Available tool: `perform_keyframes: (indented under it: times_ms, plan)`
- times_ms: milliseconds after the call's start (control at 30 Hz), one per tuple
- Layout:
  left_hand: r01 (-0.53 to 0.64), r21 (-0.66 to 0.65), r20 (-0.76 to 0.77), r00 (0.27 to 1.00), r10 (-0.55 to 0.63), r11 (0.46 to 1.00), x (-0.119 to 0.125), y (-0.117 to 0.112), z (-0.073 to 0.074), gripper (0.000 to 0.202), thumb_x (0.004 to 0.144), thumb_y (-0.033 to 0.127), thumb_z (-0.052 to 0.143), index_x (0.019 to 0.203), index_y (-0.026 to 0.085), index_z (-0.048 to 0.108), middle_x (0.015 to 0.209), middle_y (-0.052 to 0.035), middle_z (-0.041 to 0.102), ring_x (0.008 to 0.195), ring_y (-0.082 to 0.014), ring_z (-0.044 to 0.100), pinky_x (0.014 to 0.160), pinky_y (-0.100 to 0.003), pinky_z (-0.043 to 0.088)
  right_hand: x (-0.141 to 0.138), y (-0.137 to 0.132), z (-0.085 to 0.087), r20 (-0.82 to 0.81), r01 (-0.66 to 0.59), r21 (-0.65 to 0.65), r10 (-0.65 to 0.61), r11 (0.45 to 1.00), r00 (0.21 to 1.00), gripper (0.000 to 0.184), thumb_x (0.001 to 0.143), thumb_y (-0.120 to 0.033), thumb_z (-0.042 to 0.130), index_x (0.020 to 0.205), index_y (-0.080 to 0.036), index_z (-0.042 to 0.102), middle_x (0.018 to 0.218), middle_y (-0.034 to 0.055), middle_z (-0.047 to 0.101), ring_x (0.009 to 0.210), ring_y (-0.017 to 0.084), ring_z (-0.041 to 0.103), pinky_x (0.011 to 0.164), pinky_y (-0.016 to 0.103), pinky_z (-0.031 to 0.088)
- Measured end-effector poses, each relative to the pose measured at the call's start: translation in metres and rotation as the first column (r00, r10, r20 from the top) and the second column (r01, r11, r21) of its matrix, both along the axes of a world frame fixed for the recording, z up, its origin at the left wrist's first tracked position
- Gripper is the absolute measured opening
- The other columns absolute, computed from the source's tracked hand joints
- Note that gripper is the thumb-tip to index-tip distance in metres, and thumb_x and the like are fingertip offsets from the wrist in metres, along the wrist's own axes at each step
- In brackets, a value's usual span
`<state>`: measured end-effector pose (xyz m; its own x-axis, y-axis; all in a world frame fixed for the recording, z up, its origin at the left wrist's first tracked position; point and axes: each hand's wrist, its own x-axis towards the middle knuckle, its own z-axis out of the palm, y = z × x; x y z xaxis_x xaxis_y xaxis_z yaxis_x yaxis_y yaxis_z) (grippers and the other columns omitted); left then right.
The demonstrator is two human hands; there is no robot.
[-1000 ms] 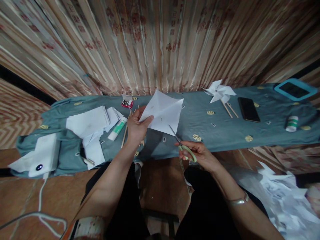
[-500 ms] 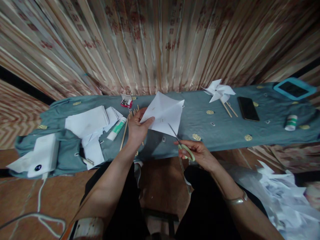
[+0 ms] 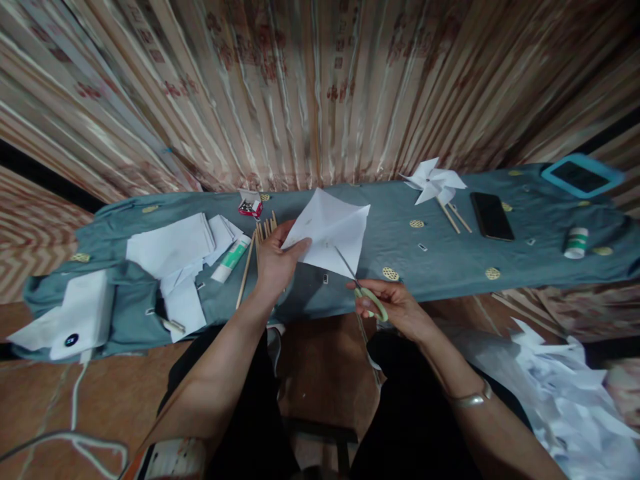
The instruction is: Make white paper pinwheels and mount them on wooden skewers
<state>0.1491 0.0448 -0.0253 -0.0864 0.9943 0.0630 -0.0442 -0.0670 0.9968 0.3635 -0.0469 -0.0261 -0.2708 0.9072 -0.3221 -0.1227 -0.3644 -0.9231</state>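
Observation:
A creased square of white paper (image 3: 337,223) is raised above the cloth, its left corner pinched between the thumb and fingers of my left hand (image 3: 277,257). My right hand (image 3: 393,300) grips the pale green handles of a pair of scissors (image 3: 373,302). The scissors' blades lie at the lower right corner of the paper, pointing up and left toward its middle. Just behind my left hand, several thin wooden sticks (image 3: 245,273) rest on the cloth, partly covered by the hand.
On the grey-green cloth (image 3: 370,293) at left lie stacked paper sheets (image 3: 170,243), a glue stick (image 3: 231,259), a red pin box (image 3: 251,204) and a white power bank (image 3: 83,313). Rightward are white pinwheels (image 3: 434,181), a phone (image 3: 492,216), a green-white tube (image 3: 577,243) and a blue-framed tablet (image 3: 583,176).
The view has shifted slightly, so the table things appear a little further left. Both hands keep their holds, and the paper sits marginally lower in view.

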Motion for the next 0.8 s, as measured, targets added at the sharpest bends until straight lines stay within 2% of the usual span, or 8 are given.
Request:
perform_keyframes:
  times_ms: [200,400,600,800]
  plan:
    - [0.046,-0.042,0.014,0.999,-0.045,0.998,0.0017,-0.0014,-0.0054,0.046,0.06,0.032,0.078,0.103,0.018,0.069,0.089,-0.003,0.074,0.07,-0.0174,0.065,0.061,-0.027,0.052,-0.003,0.0007,0.0024,-0.013,0.037,-0.05,-0.037,0.998,0.999,0.046,0.053,-0.045,0.087,0.089,-0.02,0.076,0.065,-0.0024,0.067,0.055,0.007,0.059,0.055,0.02,0.05]
    - [0.032,-0.047,0.028,0.999,-0.031,0.998,0.0026,-0.0016,-0.006,0.044,0.059,0.031,0.078,0.101,0.019,0.07,0.087,-0.0027,0.074,0.07,-0.018,0.065,0.059,-0.028,0.052,-0.001,0.0005,-0.0005,0.011,0.032,-0.009,-0.032,0.999,0.999,0.044,0.057,-0.047,0.085,0.091,-0.019,0.076,0.064,-0.0017,0.066,0.055,0.008,0.059,0.053,0.02,0.05]
    - [0.077,-0.088,0.079,0.994,-0.07,0.993,0.0051,-0.0054,-0.005,0.045,0.059,0.03,0.078,0.102,0.017,0.069,0.087,-0.003,0.073,0.068,-0.0172,0.065,0.061,-0.028,0.052,-0.0001,0.0008,-0.0002,0.039,-0.02,0.068,0.017,0.997,0.999,0.037,0.063,-0.049,0.082,0.082,-0.019,0.074,0.064,-0.0013,0.065,0.056,0.008,0.056,0.053,0.019,0.047]
    - [0.07,-0.09,0.089,0.994,-0.062,0.993,0.0056,-0.0058,-0.0049,0.046,0.058,0.03,0.079,0.1,0.016,0.069,0.084,-0.0032,0.073,0.067,-0.0177,0.065,0.059,-0.028,0.052,-0.0003,0.0013,0.0009,0.063,-0.018,0.062,0.014,0.998,0.998,0.038,0.061,-0.051,0.082,0.077,-0.018,0.072,0.062,-0.0019,0.063,0.054,0.007,0.054,0.051,0.019,0.045]
